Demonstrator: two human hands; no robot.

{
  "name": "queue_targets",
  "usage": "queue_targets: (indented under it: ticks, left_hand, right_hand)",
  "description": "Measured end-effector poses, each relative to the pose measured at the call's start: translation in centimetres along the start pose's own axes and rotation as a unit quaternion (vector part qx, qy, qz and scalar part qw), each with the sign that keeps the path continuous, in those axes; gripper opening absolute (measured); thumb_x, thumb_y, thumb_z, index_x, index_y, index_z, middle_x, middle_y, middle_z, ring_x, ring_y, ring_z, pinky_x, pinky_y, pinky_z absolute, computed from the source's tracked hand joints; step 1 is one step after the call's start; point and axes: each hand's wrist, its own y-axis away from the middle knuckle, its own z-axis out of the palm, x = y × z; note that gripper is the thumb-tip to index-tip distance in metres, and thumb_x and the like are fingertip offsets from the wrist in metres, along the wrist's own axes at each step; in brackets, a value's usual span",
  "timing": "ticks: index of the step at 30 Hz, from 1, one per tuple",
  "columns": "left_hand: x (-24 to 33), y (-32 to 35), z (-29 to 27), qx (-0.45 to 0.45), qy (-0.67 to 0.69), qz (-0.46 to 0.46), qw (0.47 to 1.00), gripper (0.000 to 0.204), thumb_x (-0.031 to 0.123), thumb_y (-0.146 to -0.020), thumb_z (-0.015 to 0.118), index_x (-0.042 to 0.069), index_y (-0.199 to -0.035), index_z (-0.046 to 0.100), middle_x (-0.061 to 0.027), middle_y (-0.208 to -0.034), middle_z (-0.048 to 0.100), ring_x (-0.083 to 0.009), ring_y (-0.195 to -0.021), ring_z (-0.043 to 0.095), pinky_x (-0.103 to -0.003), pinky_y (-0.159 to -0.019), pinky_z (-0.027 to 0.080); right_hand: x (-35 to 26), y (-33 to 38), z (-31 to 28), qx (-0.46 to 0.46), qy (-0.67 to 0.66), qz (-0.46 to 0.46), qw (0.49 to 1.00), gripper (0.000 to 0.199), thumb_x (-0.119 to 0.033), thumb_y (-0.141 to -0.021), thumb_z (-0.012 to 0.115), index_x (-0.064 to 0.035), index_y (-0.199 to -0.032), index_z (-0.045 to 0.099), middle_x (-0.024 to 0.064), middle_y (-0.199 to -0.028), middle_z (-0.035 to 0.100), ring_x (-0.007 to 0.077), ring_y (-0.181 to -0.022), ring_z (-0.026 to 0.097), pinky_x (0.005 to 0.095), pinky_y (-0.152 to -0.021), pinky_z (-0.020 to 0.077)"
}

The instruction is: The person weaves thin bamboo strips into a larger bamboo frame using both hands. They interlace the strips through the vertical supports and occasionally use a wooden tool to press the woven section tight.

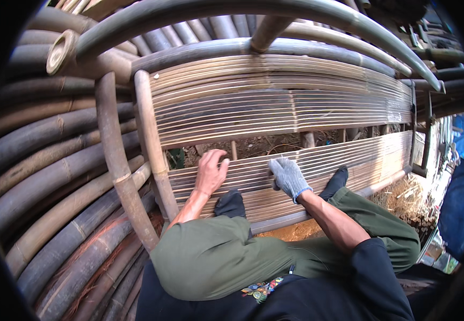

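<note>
A bamboo bench point(205, 193) with long thin slats lies in front of me, an open gap running across its middle. My left hand point(210, 170) is bare and over the left end of the near slats, beside the gap. Its fingers are loosely bent, thumb apart, with nothing seen between them. My right hand point(289, 177) wears a grey knitted glove with a blue cuff. It is curled closed just above the same slats, to the right of the left hand. Whatever it may hold is hidden by the glove.
My feet in dark socks point(231, 204) rest on the near slats. Thick bamboo poles point(55, 136) are stacked at the left. A curved bamboo rail point(210, 12) arches over the far side. Straw-like shavings point(405, 193) and blue cloth point(459, 208) are at the right.
</note>
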Motion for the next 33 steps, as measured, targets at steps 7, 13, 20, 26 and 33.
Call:
queue_targets:
  ticks: [7, 13, 20, 26, 33]
  left_hand:
    - [0.1, -2.1, -3.6, 0.120, -0.306, 0.123, 0.936, 0.032, 0.019, -0.089, 0.066, 0.003, -0.116, 0.062, -0.0143, -0.123, 0.056, -0.0343, -0.116, 0.052, -0.047, -0.098, 0.042]
    - [0.5, -2.6, -3.9, 0.091, -0.335, 0.126, 0.929, 0.028, 0.026, -0.091, 0.065, 0.005, -0.110, 0.065, -0.0132, -0.115, 0.057, -0.0331, -0.111, 0.051, -0.048, -0.095, 0.041]
    - [-1.0, -1.9, -1.9, 0.008, -0.172, 0.091, 0.981, 0.022, 0.026, -0.096, 0.061, 0.004, -0.091, 0.061, -0.0126, -0.087, 0.054, -0.0318, -0.085, 0.052, -0.044, -0.076, 0.040]
    - [0.2, -1.8, 0.1, -0.024, -0.208, 0.115, 0.971, 0.020, 0.027, -0.093, 0.064, 0.009, -0.087, 0.070, -0.0080, -0.085, 0.054, -0.0282, -0.083, 0.053, -0.042, -0.073, 0.040]
    - [0.4, -1.5, -1.0, -0.007, -0.259, 0.128, 0.957, 0.028, 0.036, -0.090, 0.066, 0.011, -0.081, 0.073, -0.0060, -0.088, 0.055, -0.0278, -0.086, 0.051, -0.044, -0.074, 0.040]
  right_hand:
    - [6.3, -5.2, -3.9, 0.359, -0.746, 0.255, 0.500, 0.022, -0.024, -0.097, 0.060, -0.0074, -0.085, 0.051, 0.0054, -0.062, 0.046, 0.0157, -0.045, 0.043, 0.0321, -0.041, 0.0395]
    - [4.7, -6.4, -4.5, 0.352, -0.711, 0.337, 0.507, 0.032, -0.035, -0.094, 0.067, -0.0061, -0.094, 0.052, 0.0062, -0.063, 0.048, 0.0194, -0.041, 0.043, 0.0368, -0.040, 0.0428]
    - [2.5, -3.9, -1.5, 0.363, -0.569, 0.359, 0.645, 0.047, -0.035, -0.098, 0.055, -0.0036, -0.064, 0.053, 0.0108, -0.051, 0.053, 0.0251, -0.043, 0.060, 0.0398, -0.034, 0.0439]
    - [3.9, -0.1, -1.8, 0.288, -0.499, 0.364, 0.732, 0.053, -0.037, -0.102, 0.043, -0.0007, -0.068, 0.063, 0.0150, -0.057, 0.063, 0.0261, -0.050, 0.064, 0.0391, -0.049, 0.0516]
    - [-1.3, 1.7, -11.7, 0.161, -0.262, 0.122, 0.944, 0.033, -0.030, -0.101, 0.050, -0.0063, -0.082, 0.062, 0.0065, -0.070, 0.060, 0.0148, -0.062, 0.060, 0.0319, -0.058, 0.0496]
